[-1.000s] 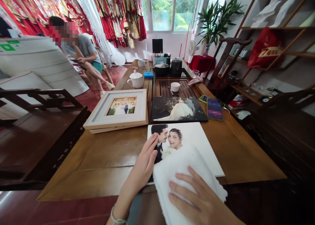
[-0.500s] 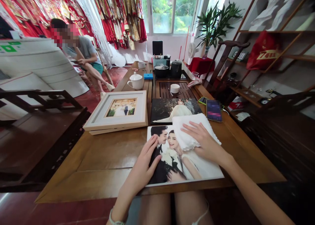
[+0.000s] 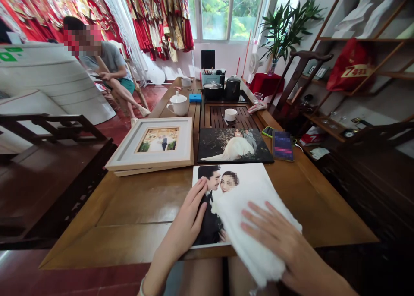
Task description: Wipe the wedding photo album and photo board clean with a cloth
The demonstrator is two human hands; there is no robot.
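Note:
A photo panel (image 3: 207, 222) showing a couple lies flat at the table's near edge. My left hand (image 3: 190, 214) rests on its left side, fingers stretched out. Spread flat on a white cloth (image 3: 239, 218), my right hand (image 3: 271, 233) presses it against the right part of the panel, slightly blurred. The cloth covers much of the picture's lower right and hangs past the near edge. Just beyond lies a darker photo panel (image 3: 234, 145) with a white gown in it.
Stacked picture frames (image 3: 152, 143) lie at left. Behind stand a lidded white cup (image 3: 177, 104), a small white bowl (image 3: 230, 114) and a black kettle (image 3: 233, 88). Phones (image 3: 283, 145) lie at right. A person (image 3: 110, 63) sits at far left; a wooden chair (image 3: 48, 171) stands nearer.
My right hand and the cloth have slid down the panel toward me, baring its upper right corner and the dark panel's near edge. My left hand has stayed nearly still.

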